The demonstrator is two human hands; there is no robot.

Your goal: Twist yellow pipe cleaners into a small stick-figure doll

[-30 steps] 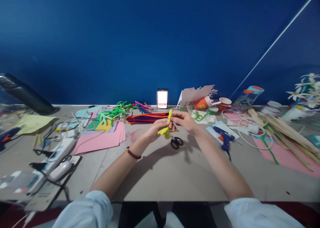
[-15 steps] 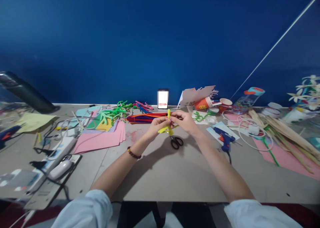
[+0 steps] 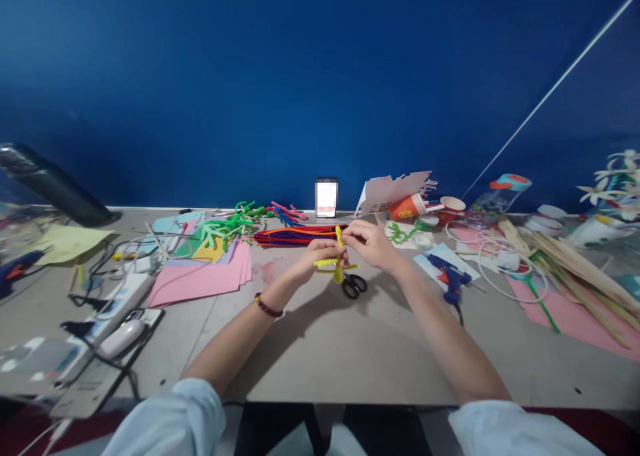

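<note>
One bright-yellow fuzzy craft piece with several prongs (image 3: 339,274), held above the grey tabletop (image 3: 330,356), mid-scene. Left hand (image 3: 319,257) pinching its middle, right hand (image 3: 371,243) pinching near its upper end, thumb to finger. Black-handled metal scissors (image 3: 355,286) on tabletop, just near and right. Far: bundle of long red, orange and purple fuzzy stems (image 3: 295,235). Left: flat pink paper sheets (image 3: 200,285). Right: blue plastic glue gun (image 3: 454,279). Far centre: upright dark-framed phone, screen lit (image 3: 327,198).
</note>
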